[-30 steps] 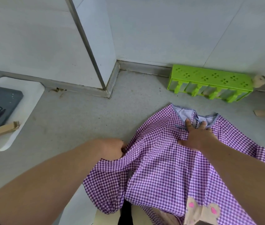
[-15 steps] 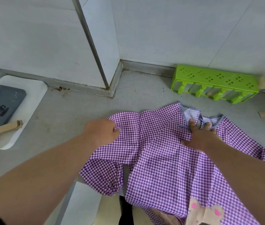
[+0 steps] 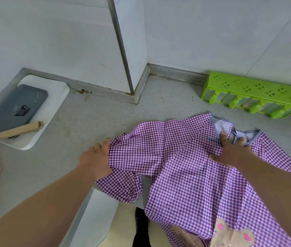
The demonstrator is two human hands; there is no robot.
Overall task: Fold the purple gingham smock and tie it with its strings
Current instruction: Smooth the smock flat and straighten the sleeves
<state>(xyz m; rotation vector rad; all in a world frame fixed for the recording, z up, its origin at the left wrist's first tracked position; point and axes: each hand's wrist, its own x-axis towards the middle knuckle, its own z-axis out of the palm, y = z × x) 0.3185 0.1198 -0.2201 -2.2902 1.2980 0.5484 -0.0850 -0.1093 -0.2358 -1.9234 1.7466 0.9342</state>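
Smock (image 3: 185, 175) spread at the counter's (image 3: 105, 118) front edge.
Right hand (image 3: 230, 152) presses flat, ungripping, on the collar; left hand (image 3: 96, 157) apparently pinches the sleeve.

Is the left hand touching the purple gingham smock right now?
Touching. The head view shows the left hand at the edge of the purple gingham smock, checked cloth running up against its fingers and palm with no gap.

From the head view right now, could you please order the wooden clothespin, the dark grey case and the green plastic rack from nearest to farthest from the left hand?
Measured from the left hand:
1. Wooden clothespin, to its left on the white tray.
2. Dark grey case, farther left and back on that tray.
3. Green plastic rack, far right against the wall.
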